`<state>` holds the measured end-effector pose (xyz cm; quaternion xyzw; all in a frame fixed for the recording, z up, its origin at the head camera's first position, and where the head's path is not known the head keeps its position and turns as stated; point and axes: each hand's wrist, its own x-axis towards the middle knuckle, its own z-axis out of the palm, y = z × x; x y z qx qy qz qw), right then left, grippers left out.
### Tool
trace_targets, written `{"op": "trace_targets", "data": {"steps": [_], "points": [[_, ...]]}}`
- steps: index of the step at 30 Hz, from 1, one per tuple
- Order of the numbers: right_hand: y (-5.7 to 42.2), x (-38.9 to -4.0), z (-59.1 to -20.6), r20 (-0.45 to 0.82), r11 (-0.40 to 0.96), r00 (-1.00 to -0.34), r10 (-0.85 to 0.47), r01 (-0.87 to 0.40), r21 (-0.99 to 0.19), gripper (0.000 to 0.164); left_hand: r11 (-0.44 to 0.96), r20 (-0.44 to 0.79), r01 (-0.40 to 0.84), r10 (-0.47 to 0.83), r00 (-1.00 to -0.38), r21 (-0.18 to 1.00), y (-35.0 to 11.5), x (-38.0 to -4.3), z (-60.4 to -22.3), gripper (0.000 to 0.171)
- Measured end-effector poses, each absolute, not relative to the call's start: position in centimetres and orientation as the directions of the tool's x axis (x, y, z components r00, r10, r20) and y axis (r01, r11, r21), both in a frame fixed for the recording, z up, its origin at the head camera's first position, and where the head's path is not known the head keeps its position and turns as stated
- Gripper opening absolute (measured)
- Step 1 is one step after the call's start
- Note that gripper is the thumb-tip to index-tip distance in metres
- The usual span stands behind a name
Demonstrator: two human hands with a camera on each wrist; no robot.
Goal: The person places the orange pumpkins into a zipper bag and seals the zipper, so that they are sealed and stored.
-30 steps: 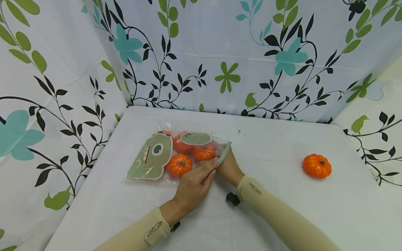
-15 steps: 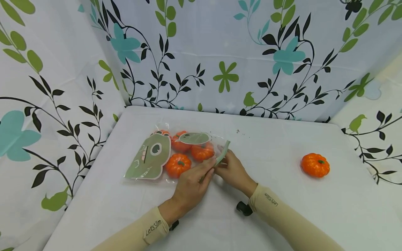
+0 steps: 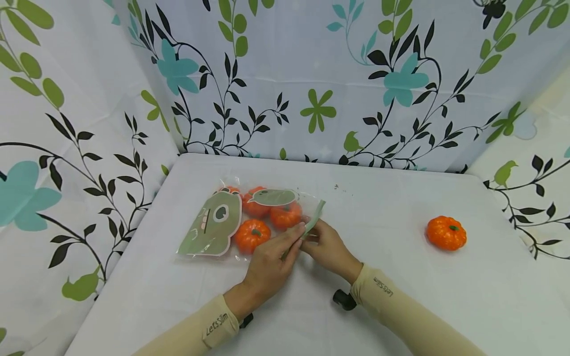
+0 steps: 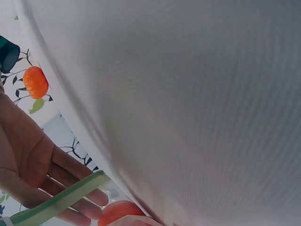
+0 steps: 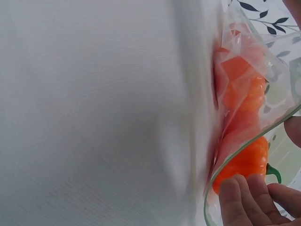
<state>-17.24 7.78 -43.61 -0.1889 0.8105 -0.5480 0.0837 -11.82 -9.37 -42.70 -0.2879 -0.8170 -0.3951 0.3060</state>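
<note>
A clear zip bag point(image 3: 229, 256) with a green frog face print lies on the white table, its green-edged mouth facing right. Inside are several small orange pumpkins point(image 3: 252, 236). My left hand point(image 3: 272, 262) pinches the near part of the bag's mouth edge. At the mouth, my right hand point(image 3: 331, 249) reaches in with its fingers extended and holds nothing that I can see. In the right wrist view, the fingertips point(image 5: 254, 188) are beside a pumpkin point(image 5: 247, 157) at the gaping mouth; whether they touch it I cannot tell. The left wrist view shows the right palm point(image 4: 28, 150) behind the green edge.
Another orange pumpkin point(image 3: 447, 233) rests on the table point(image 3: 392, 207) at the right, outside the bag. A patterned curtain point(image 3: 267, 89) hangs behind the table and at both sides. Black wrist cameras sit under both forearms.
My right hand, at first further in behind the bag's edge, drew back right and toward me, then shifted slightly left. My left hand keeps its hold. The bag stays almost still.
</note>
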Motion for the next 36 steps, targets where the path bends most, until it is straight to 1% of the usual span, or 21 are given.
{"op": "trace_targets", "data": {"steps": [6, 12, 17, 20, 22, 23, 25, 27, 29, 30, 31, 33, 36], "points": [[7.8, -17.4, -43.6, 0.073, 0.316, -0.908, -0.412, -0.218, -0.923, 0.054, 0.527, 0.717, 0.7, 0.222, -0.661, 0.482, -9.4, -11.8, -42.7, 0.038], [9.3, -16.5, -43.7, 0.052, 0.325, -0.898, -0.438, -0.212, -0.922, 0.053, 0.523, 0.725, 0.709, 0.226, -0.65, 0.473, -9.3, -11.9, -42.8, 0.042], [11.9, -15.5, -42.9, 0.045, 0.38, -0.901, -0.431, -0.226, -0.897, 0.058, 0.531, 0.71, 0.699, 0.233, -0.664, 0.479, -9.4, -12.0, -42.7, 0.044], [13.9, -14.9, -42.3, 0.062, 0.449, -0.911, -0.408, -0.26, -0.855, 0.061, 0.533, 0.7, 0.691, 0.233, -0.675, 0.488, -9.5, -11.9, -42.7, 0.043], [15.3, -14.5, -41.9, 0.097, 0.523, -0.916, -0.39, -0.307, -0.795, 0.062, 0.53, 0.697, 0.69, 0.233, -0.678, 0.493, -9.5, -11.9, -42.9, 0.042], [16.1, -14.3, -41.8, 0.127, 0.569, -0.914, -0.386, -0.343, -0.747, 0.062, 0.529, 0.697, 0.69, 0.234, -0.678, 0.494, -9.5, -11.9, -42.9, 0.04], [17.6, -14.2, -41.4, 0.203, 0.664, -0.899, -0.389, -0.426, -0.615, 0.064, 0.525, 0.697, 0.692, 0.234, -0.678, 0.496, -9.5, -11.9, -43.0, 0.037], [19.2, -14.3, -41.0, 0.288, 0.744, -0.871, -0.397, -0.49, -0.455, 0.069, 0.519, 0.703, 0.697, 0.234, -0.672, 0.494, -9.5, -11.9, -43.0, 0.035], [21.0, -14.6, -40.5, 0.361, 0.797, -0.839, -0.406, -0.519, -0.308, 0.075, 0.516, 0.704, 0.7, 0.235, -0.67, 0.494, -9.5, -11.9, -43.0, 0.034], [21.9, -14.9, -40.2, 0.389, 0.813, -0.827, -0.407, -0.522, -0.259, 0.08, 0.516, 0.705, 0.701, 0.235, -0.669, 0.493, -9.5, -11.9, -43.0, 0.034], [22.9, -15.1, -39.8, 0.409, 0.826, -0.82, -0.4, -0.516, -0.226, 0.085, 0.516, 0.705, 0.701, 0.237, -0.669, 0.492, -9.5, -11.9, -43.0, 0.034], [24.9, -15.7, -39.1, 0.426, 0.85, -0.825, -0.372, -0.487, -0.2, 0.096, 0.519, 0.697, 0.696, 0.239, -0.676, 0.497, -9.5, -12.0, -42.9, 0.035], [28.0, -16.4, -38.3, 0.403, 0.88, -0.866, -0.297, -0.412, -0.237, 0.114, 0.523, 0.682, 0.684, 0.241, -0.691, 0.509, -9.5, -11.9, -42.8, 0.035]]}}
